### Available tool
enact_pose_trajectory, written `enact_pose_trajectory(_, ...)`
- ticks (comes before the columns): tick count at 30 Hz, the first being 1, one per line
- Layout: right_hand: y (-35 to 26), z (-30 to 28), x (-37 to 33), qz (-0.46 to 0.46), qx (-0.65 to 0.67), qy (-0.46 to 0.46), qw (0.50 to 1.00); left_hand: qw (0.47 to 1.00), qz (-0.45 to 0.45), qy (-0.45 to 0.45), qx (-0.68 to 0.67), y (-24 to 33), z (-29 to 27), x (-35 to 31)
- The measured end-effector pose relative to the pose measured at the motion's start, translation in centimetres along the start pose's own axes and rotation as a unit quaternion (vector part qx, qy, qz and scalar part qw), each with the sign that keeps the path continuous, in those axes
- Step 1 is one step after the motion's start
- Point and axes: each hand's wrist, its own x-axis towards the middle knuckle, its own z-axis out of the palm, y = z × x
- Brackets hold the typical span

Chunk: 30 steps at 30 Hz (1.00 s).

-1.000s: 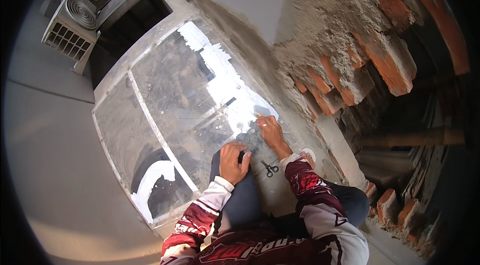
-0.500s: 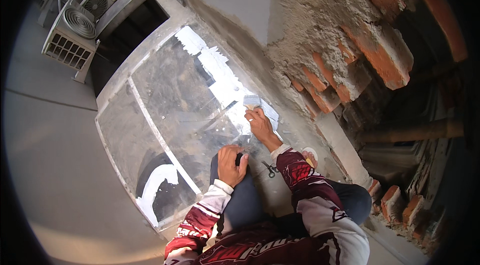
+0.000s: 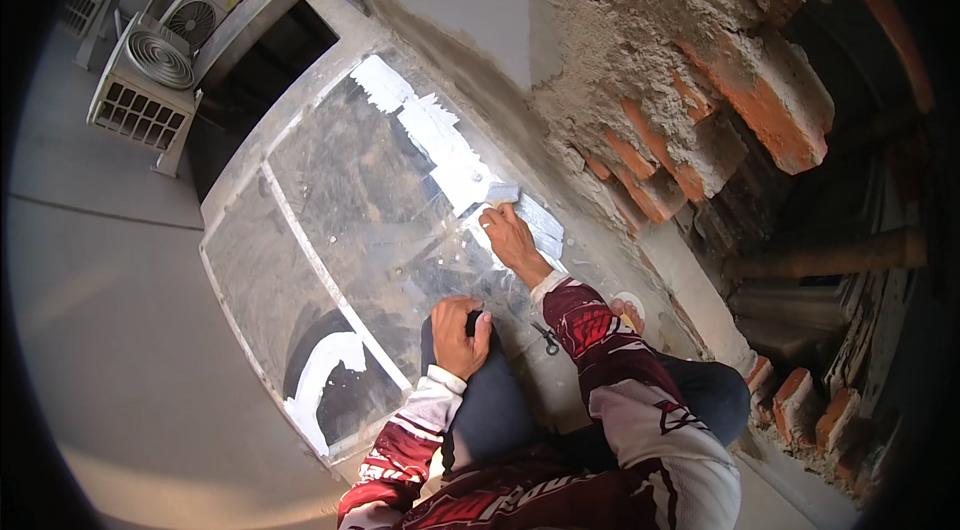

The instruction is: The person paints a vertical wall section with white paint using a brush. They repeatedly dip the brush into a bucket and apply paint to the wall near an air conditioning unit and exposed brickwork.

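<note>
My right hand [image 3: 512, 238] grips a flat paintbrush [image 3: 503, 194], its pale bristles lying on a band of wet white coating [image 3: 455, 158] along the right side of a grey panel [image 3: 365, 190]. The brush handle is mostly hidden under my fingers. My left hand [image 3: 459, 338] rests on my bent left knee, fingers curled, with something dark between thumb and forefinger that I cannot make out. A curved white patch [image 3: 325, 378] lies on the panel's lower left. Dark-handled scissors [image 3: 546, 338] lie beside my right forearm.
A broken wall with jutting bricks [image 3: 765, 100] rises at the right. Beyond the panel is a dark rectangular opening [image 3: 265, 70], with air-conditioner outdoor units [image 3: 150, 85] at the far left. My foot [image 3: 628, 314] in a sandal sits right of the scissors.
My right hand and the brush have shifted slightly left and up along the white band. The left hand stays on the knee. The whole view has shifted a little.
</note>
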Motion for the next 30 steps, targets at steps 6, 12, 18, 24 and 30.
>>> enact_pose_trajectory(6, 0.0, 0.2, 1.0, -0.002, -0.015, -0.031, 0.999, 1.0, -0.002, 0.004, -0.001, 0.2, 0.1, 0.0)
enact_pose_trajectory(12, -0.1, 0.4, 1.9, -0.015, -0.001, -0.044, 0.999, 1.0, 0.002, 0.004, -0.001, 0.1, 0.0, 0.1)
enact_pose_trajectory(18, -0.3, 0.4, 2.0, -0.014, 0.008, -0.06, 0.998, 1.0, 0.002, 0.0, 0.0, -0.1, -0.1, 0.1)
enact_pose_trajectory(24, -0.2, 0.7, 1.9, -0.035, -0.002, -0.063, 0.997, 1.0, -0.001, 0.002, 0.001, -0.3, 0.1, 0.0)
enact_pose_trajectory(30, -0.2, 0.9, 1.8, -0.066, -0.006, -0.051, 0.996, 1.0, -0.004, 0.004, -0.001, -0.2, 0.0, 0.0)
